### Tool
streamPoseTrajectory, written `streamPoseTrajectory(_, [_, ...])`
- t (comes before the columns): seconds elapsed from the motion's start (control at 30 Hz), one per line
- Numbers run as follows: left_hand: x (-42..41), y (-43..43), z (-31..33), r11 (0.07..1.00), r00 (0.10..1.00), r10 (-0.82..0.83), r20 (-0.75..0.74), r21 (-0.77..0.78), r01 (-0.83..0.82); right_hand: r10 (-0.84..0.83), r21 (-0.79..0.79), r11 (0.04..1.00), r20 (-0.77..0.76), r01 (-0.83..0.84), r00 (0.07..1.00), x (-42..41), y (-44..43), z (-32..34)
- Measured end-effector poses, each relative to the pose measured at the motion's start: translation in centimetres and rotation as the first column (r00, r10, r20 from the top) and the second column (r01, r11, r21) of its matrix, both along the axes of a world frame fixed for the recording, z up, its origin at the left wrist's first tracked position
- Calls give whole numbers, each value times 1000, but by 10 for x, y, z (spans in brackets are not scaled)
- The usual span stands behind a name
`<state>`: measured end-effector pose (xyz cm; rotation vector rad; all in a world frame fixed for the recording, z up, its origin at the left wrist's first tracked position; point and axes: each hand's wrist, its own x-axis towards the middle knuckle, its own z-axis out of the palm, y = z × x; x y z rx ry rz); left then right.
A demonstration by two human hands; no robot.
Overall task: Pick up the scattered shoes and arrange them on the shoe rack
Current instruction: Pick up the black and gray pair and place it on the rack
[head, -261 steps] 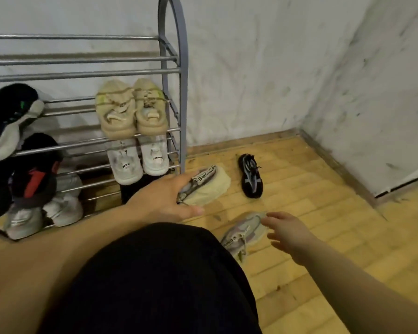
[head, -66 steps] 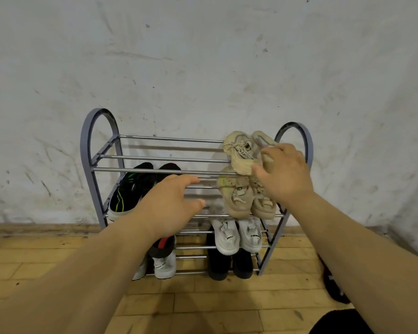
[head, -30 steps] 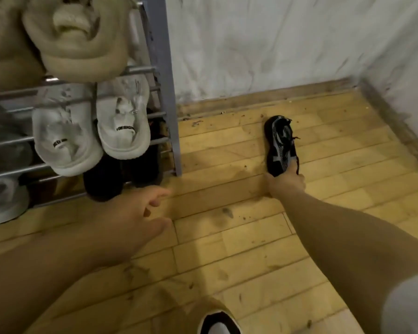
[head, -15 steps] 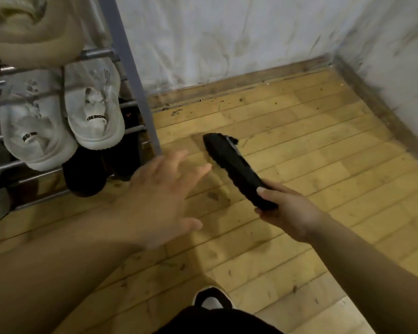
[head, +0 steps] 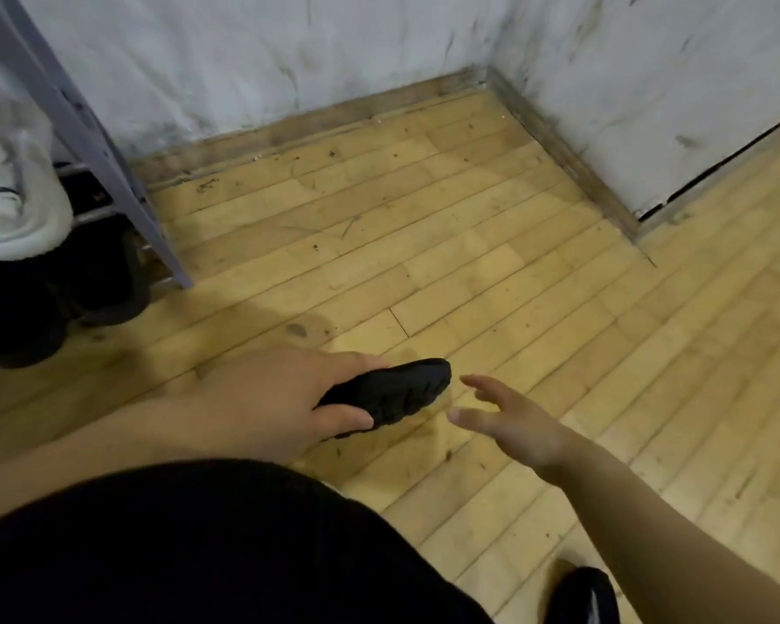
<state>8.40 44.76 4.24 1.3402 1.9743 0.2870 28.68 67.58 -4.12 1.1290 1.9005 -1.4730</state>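
Gripping the black shoe sole-up, the left hand is holding it low over the wooden floor, right of the shoe rack. Just beside its toe, the right hand is hovering with fingers spread, holding nothing. White shoe is sitting on the rack, dark shoes below.
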Motion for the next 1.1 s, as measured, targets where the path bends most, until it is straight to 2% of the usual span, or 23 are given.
streamPoseTrajectory(0.07, [9,1,-5,1000,998,-3,63,-30,4,36,222,970,276,-100,960,45,4,-36])
streamPoseTrajectory(0.17, [22,1,-13,999,991,25,135,-33,-21,-78,324,938,553,-127,830,110,-1,-74])
streamPoseTrajectory(0.23, [28,1,-15,997,981,63,184,-53,-55,-158,345,935,617,-85,771,138,-8,-85])
streamPoseTrajectory(0.33, [35,6,-14,995,978,68,198,-79,-53,-304,415,909,617,27,726,163,-16,-97])
streamPoseTrajectory(0.43, [39,12,-10,992,981,70,183,-116,-49,-362,407,907,615,112,700,187,-18,-114])
streamPoseTrajectory(0.53, [41,14,-7,990,981,67,180,-137,-42,-443,430,878,571,208,691,200,-18,-118])
streamPoseTrajectory(0.67, [41,14,-4,989,977,73,199,-140,-45,-351,459,885,552,76,756,197,-24,-92])
streamPoseTrajectory(0.83, [40,9,-6,990,972,106,209,-116,-83,-162,474,878,420,-64,893,149,-35,-63])
streamPoseTrajectory(0.9, [35,5,-10,987,968,147,205,-94,-130,-111,501,862,329,-74,938,112,-39,-50])
streamPoseTrajectory(0.97, [30,-2,-13,984,966,177,189,-68,-167,-87,554,832,174,-24,981,70,-39,-32])
streamPoseTrajectory(1.03, [25,-8,-16,977,962,214,171,-56,-207,-75,579,813,-11,68,997,32,-36,-21])
streamPoseTrajectory(1.1, [21,-13,-14,968,952,250,176,-22,-251,-45,574,814,-81,84,996,4,-33,-20])
